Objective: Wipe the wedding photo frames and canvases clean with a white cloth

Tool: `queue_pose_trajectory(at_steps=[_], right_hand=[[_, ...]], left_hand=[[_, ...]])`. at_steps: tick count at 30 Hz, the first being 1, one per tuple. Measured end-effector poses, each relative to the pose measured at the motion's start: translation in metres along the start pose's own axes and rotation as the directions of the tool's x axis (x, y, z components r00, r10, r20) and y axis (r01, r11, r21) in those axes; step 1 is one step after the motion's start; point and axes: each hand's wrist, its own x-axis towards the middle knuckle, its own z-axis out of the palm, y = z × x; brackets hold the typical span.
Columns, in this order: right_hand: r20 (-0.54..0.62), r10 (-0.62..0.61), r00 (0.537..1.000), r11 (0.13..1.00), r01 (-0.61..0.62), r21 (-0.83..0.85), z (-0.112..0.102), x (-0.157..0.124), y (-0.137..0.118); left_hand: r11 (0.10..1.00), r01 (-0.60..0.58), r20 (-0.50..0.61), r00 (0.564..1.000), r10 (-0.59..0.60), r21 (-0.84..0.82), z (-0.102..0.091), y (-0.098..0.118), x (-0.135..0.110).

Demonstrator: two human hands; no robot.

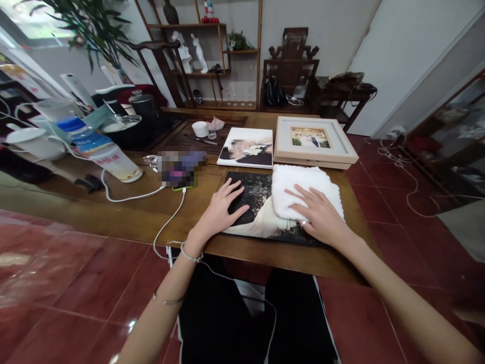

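A dark photo panel showing a pale dress lies flat on the wooden table near its front edge. My left hand rests on the panel's left end, fingers spread and holding nothing. On the panel's right part lies a white fluffy cloth. My right hand is laid flat on top of this cloth, fingers apart, with a ring on one finger. The cloth and that hand hide the right part of the panel.
Behind the panel lie a white-edged photo block and a framed picture. To the left are a phone on a white cable, a plastic bottle and a dark pot. A small white cup stands farther back.
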Motion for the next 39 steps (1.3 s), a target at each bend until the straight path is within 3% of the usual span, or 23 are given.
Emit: queue_pose_trajectory(at_steps=[3, 5, 12, 14, 16, 21, 24, 27, 33, 36, 39], right_hand=[[-0.021, 0.103, 0.994, 0.994, -0.103, -0.027, 0.005, 0.014, 0.021], [-0.025, 0.119, 0.993, 0.993, -0.119, -0.025, 0.005, 0.017, 0.021], [0.061, -0.075, 0.995, 0.99, 0.067, 0.127, -0.015, -0.022, -0.058], [0.088, -0.102, 0.991, 0.981, 0.085, 0.173, -0.019, -0.028, -0.066], [0.099, -0.083, 0.992, 0.983, 0.065, 0.174, -0.019, -0.026, -0.057], [0.037, 0.064, 0.997, 0.997, -0.066, 0.044, -0.006, 0.005, 0.012], [0.005, 0.116, 0.993, 0.993, -0.116, -0.008, 0.001, 0.019, 0.034], [-0.003, 0.087, 0.996, 0.996, -0.087, 0.0, 0.0, 0.014, 0.014], [0.067, -0.039, 0.997, 0.986, 0.027, 0.163, -0.014, -0.02, -0.072], [0.112, -0.058, 0.992, 0.976, 0.033, 0.213, -0.018, -0.016, -0.071], [0.119, -0.014, 0.993, 0.989, -0.004, 0.149, -0.013, 0.008, -0.036]], left_hand=[[1.0, 0.001, -0.007, 1.0, -0.001, -0.029, 0.0, -0.001, 0.0], [0.999, 0.006, -0.018, 1.0, -0.006, -0.049, 0.001, -0.002, 0.0], [0.997, 0.011, -0.041, 0.999, -0.014, -0.073, 0.005, -0.005, 0.0], [0.997, 0.009, -0.032, 0.999, -0.012, -0.071, 0.005, -0.006, -0.001], [0.997, 0.011, -0.016, 1.0, -0.012, -0.072, 0.005, -0.007, -0.001], [0.997, 0.003, -0.01, 1.0, -0.004, -0.079, 0.004, -0.007, -0.002], [0.996, 0.01, -0.02, 1.0, -0.012, -0.089, 0.004, -0.006, -0.002], [0.994, 0.017, -0.037, 0.999, -0.021, -0.105, 0.004, -0.005, -0.001], [0.991, 0.031, -0.036, 0.999, -0.036, -0.133, 0.003, -0.002, 0.0], [0.992, 0.027, -0.031, 0.999, -0.031, -0.125, 0.002, -0.002, 0.0], [0.992, 0.017, -0.031, 0.999, -0.021, -0.122, 0.003, -0.003, 0.001]])
